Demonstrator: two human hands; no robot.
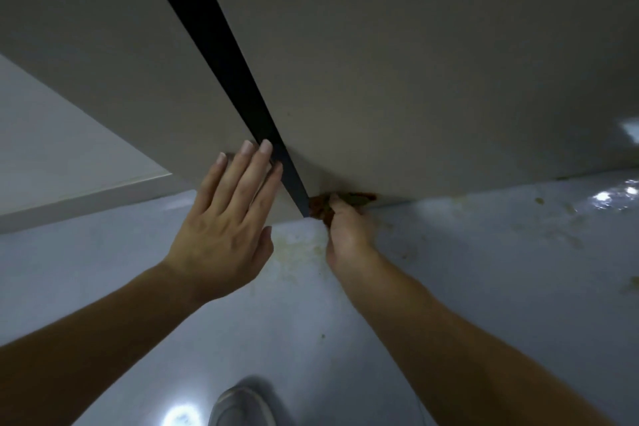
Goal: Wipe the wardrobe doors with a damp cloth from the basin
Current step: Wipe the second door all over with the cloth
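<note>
Rests left hand (224,228) on left door (103,45), beside dividing strip (221,55); holds cloth (320,209) (in right hand (349,232)) at bottom corner of right door (415,62), by floor (466,280).

The wardrobe doors (415,62) are a plain, flat greyish beige with no pattern. A black strip (221,55) runs between them. At the foot of the strip, the cloth (320,207) is a rusty reddish brown with a darker, olive patch. The floor (484,270) below the strip is a glossy pale blue-grey, blotched with yellowish stains and white glints of light. The shoe (238,406) far below the strip is grey. The wall (52,149) left of the strip is off-white.
</note>
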